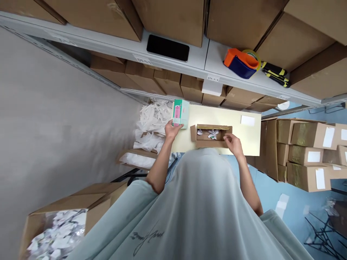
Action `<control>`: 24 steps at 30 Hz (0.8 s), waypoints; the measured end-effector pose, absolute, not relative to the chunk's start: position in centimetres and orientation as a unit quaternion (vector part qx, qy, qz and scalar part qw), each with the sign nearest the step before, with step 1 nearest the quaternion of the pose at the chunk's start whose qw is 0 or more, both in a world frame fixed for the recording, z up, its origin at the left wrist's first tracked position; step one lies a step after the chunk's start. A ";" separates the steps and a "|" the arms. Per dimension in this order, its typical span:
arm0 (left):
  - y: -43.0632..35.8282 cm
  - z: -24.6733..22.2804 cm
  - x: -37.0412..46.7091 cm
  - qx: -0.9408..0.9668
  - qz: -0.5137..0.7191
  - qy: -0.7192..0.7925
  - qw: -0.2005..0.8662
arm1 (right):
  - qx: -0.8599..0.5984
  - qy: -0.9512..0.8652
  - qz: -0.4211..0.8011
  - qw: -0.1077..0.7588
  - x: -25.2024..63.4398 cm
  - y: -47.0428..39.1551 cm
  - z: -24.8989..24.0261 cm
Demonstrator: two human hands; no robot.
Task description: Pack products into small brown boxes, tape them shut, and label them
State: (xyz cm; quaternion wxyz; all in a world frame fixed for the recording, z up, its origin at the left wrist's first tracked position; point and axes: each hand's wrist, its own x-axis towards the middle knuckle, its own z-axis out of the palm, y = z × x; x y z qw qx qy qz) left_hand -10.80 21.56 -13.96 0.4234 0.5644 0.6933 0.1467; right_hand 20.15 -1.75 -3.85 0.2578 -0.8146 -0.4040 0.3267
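My left hand (172, 130) grips the lower end of a green and pale mint product box (181, 112) with a pink drink can or tumbler pictured on it. This box is at the left end of the cream table (206, 115). To its right, an open cardboard box (211, 143) has its flaps spread and crumpled paper scraps (213, 134) inside. At the right end of that cardboard box, my right hand (233, 144) has its fingers bent together on the edge; the exact contact is small and partly hidden.
A white slip (247, 120) lies on the table's right side. The shelf above carries a black phone (168, 47), an orange and blue tape dispenser (241, 63) and yellow-black cutters (275, 74). Shredded paper (155, 117) is heaped left; stacked cartons (306, 155) stand right.
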 end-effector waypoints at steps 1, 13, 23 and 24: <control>21.1 -13.2 -11.2 0.567 0.179 0.678 0.432 | -0.807 -0.417 0.337 0.248 20.2 -1.5 -4.3; 14.8 -2.3 -9.2 0.743 0.139 0.400 0.518 | -0.741 -0.470 0.367 0.309 24.4 3.5 -7.5; 15.4 -6.6 -3.4 0.867 0.016 0.321 0.380 | -0.715 -0.433 0.409 0.365 26.0 2.5 -8.3; 15.5 -7.1 -3.1 0.870 0.010 0.319 0.374 | -0.717 -0.460 0.402 0.335 25.9 2.2 -8.2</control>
